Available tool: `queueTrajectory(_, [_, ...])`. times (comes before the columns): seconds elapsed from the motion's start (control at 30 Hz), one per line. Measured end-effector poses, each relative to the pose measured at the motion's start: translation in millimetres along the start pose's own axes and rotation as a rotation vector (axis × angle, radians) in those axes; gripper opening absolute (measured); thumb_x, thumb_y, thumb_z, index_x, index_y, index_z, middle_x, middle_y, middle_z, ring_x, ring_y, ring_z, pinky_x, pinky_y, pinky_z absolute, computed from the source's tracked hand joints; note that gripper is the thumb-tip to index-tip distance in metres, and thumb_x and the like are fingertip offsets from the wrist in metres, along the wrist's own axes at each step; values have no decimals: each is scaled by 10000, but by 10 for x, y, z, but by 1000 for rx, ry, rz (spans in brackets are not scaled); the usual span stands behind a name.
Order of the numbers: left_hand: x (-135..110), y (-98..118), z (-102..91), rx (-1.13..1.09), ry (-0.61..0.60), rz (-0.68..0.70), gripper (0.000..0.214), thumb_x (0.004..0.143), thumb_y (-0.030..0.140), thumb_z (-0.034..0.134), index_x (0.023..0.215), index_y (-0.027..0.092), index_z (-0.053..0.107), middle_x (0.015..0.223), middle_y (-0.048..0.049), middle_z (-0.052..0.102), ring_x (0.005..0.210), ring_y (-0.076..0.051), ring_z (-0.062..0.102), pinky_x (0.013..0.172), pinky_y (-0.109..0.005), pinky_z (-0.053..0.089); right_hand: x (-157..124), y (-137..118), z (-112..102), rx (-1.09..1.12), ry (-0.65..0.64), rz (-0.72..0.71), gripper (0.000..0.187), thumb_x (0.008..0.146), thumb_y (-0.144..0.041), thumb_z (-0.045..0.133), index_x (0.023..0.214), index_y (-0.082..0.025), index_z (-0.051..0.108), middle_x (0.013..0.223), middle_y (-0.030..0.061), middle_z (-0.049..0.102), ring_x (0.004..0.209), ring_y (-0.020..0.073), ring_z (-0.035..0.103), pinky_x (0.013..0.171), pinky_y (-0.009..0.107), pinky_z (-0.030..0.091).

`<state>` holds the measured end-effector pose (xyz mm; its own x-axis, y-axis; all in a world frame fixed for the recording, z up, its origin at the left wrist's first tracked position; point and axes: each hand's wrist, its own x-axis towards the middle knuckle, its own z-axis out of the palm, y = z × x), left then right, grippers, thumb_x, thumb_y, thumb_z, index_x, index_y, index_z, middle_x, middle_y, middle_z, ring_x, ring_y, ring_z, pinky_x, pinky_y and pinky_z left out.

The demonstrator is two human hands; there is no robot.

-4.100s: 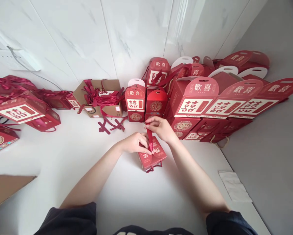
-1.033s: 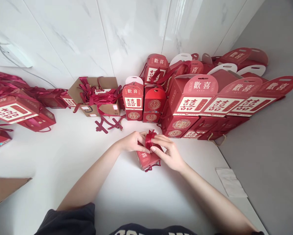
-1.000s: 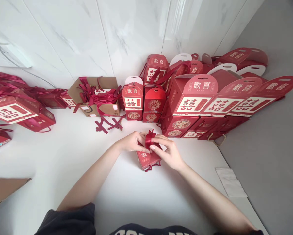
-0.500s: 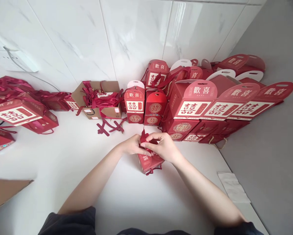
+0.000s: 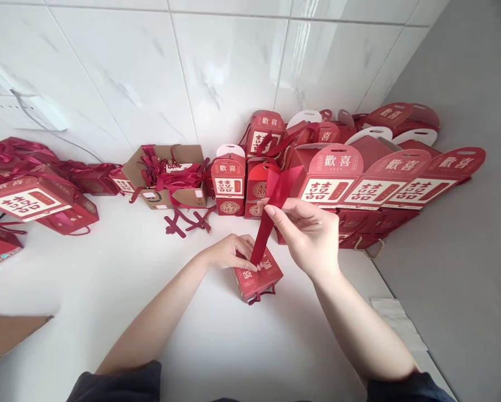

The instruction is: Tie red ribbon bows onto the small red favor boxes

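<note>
head view: the work in hand looks like ribbon-tying on a small red gift box (image 5: 258, 281), which lies on a white counter (image 5: 108, 301) in front of the person, its dark red cord handle (image 5: 256, 298) on the near side. the right hand (image 5: 306, 231) is raised, its thumb and forefinger (image 5: 272, 207) closed on a wide crimson satin ribbon (image 5: 267, 226) and drawing it up taut at a slant. the left hand (image 5: 227, 251) stays low, curled over the box, its fingertips (image 5: 250, 262) right where the ribbon meets the card. whether they pinch the ribbon or only press the box, i can't tell. no bow shows yet, so the next move seems to call for the left keeping that base steady while the right brings the loose length back down.

the counter is smooth and pale. at the far side, boxes printed with red double-happiness characters (image 5: 329, 187) are stacked to the right, and a cardboard carton (image 5: 187, 198) is heaped with ribbon, with loose ribbon pieces (image 5: 187, 223) in front of it. behind them rises a marble-look tile wall (image 5: 225, 67) – plain grey (image 5: 455, 195) at the right.
</note>
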<state>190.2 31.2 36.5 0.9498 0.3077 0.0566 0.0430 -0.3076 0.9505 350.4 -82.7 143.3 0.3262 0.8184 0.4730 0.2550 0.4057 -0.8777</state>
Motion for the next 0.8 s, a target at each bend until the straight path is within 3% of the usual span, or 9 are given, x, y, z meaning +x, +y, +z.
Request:
queueTrajectory(0.23, [0, 17, -2, -10, -3, -2, 185, 714, 345, 785, 842, 212, 793, 957, -97, 737, 1058, -235, 608, 928, -351, 493, 37, -226, -41, 86, 15, -92, 79, 837, -220, 683, 902, -225, 728, 905, 4, 763, 838, 198, 734, 766, 347, 632])
queueTrajectory(0.53, [4, 44, 6, 20, -10, 18, 174, 732, 329, 774, 849, 202, 793, 888, -100, 750, 1045, -228, 597, 925, -354, 481, 93, -252, -115, 10, 71, -120, 490, 808, -263, 723, 1275, -290, 578, 834, -11, 759, 779, 190, 731, 713, 336, 629])
queueTrajectory(0.67, [11, 31, 2, 33, -9, 31, 169, 733, 331, 773, 830, 194, 793, 874, -103, 753, 1060, -233, 594, 935, -361, 477, 115, -261, -163, -19, 91, -118, 401, 809, -304, 722, 1197, -254, 636, 797, -12, 753, 782, 188, 724, 711, 323, 620])
queueTrajectory(0.8, [13, 27, 6, 30, 4, 43, 191, 732, 335, 772, 844, 183, 794, 871, -110, 761, 1028, -236, 615, 924, -355, 486, 324, -248, -138, -117, 9, -166, 288, 813, -316, 703, 1088, -230, 689, 756, -21, 735, 738, 166, 702, 709, 311, 589])
